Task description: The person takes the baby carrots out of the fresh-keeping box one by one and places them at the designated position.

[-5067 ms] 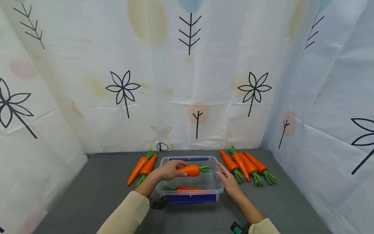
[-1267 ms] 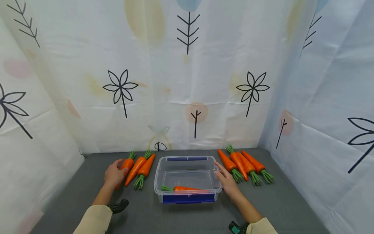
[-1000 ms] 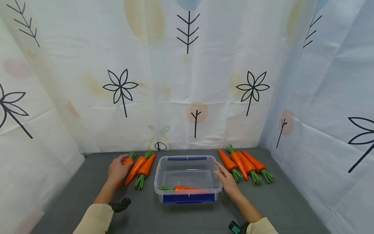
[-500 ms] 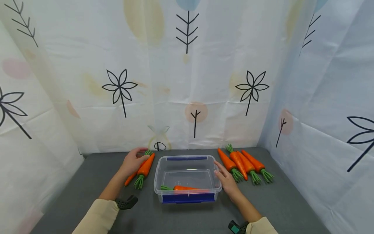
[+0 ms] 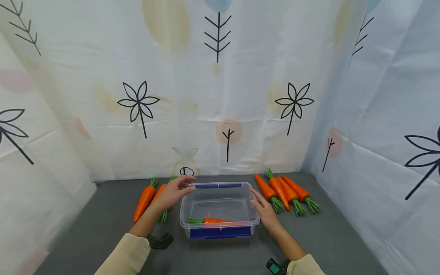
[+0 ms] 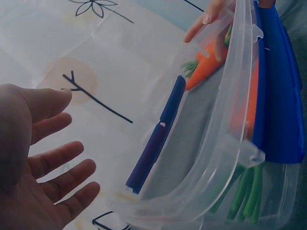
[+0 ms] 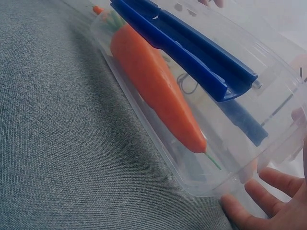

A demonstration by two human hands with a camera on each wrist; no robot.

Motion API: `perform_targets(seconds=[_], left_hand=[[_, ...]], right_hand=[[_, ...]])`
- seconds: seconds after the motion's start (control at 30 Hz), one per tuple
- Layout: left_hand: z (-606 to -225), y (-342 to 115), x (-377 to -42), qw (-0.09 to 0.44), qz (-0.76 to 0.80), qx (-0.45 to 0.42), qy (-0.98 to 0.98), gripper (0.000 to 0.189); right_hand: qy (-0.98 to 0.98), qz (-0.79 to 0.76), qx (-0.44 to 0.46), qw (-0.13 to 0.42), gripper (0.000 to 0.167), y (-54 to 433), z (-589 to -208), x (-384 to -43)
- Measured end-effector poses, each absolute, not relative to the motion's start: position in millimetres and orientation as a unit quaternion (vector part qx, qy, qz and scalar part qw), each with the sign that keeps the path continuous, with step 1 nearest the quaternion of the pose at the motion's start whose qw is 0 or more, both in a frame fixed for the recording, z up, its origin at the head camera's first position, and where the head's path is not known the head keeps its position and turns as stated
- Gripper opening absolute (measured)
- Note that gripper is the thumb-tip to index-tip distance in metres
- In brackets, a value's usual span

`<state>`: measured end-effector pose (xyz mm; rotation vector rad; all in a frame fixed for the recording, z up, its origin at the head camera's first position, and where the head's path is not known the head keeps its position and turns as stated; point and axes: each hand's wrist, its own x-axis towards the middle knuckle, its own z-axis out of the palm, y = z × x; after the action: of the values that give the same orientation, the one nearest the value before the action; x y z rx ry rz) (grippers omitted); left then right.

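My left hand (image 5: pixel 173 193) hovers at the back left corner of a clear plastic box (image 5: pixel 183 208) with blue clips, its fingers spread and holding nothing. In the left wrist view the left palm (image 6: pixel 24 191) shows bare beside the rim. My right hand (image 5: pixel 266 214) rests against the box's right side, fingertips at the rim; its extended fingers (image 7: pixel 268 201) show low in the right wrist view. One carrot (image 7: pixel 158 91) with green leaves lies inside along the front wall. Left of the box lies a carrot (image 5: pixel 144 202), with others partly hidden by the left hand and forearm.
Several carrots (image 5: pixel 290 193) lie in a group right of the box, near the back of the grey table (image 5: pixel 220 256). White patterned curtains (image 5: pixel 192 133) enclose the back and both sides.
Earlier my left hand held a carrot over the box; that carrot now lies leftmost in the left group. The left hand has let go and moved right to the box. The right hand stays put.
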<state>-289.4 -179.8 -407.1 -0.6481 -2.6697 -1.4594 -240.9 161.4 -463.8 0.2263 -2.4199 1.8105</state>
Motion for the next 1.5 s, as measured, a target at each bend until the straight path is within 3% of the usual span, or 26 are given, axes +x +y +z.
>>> perform_targets(seconds=[0.27,0.47,0.97,1.27,1.5], left_hand=[[-415,-159,-288,-0.083,-0.46,-0.27,-0.842,0.045],[-413,-143,-286,-0.186,-0.435,-0.286,-0.833,0.046],[-419,-111,-301,-0.394,-0.362,-0.234,-0.812,0.059],[-422,-101,-306,-0.442,-0.338,-0.202,-0.806,0.052],[-424,-97,-305,-0.434,-0.306,-0.22,-0.818,0.055]], right_hand=[[-0.798,0.597,0.072,0.049,0.047,161,-463,-240],[-0.798,0.596,0.071,0.052,0.047,161,-464,-241],[-0.796,0.598,0.074,0.056,0.046,161,-464,-241],[-0.798,0.594,0.077,0.061,0.047,161,-465,-242],[-0.801,0.591,0.069,0.069,0.047,167,-490,-261]])
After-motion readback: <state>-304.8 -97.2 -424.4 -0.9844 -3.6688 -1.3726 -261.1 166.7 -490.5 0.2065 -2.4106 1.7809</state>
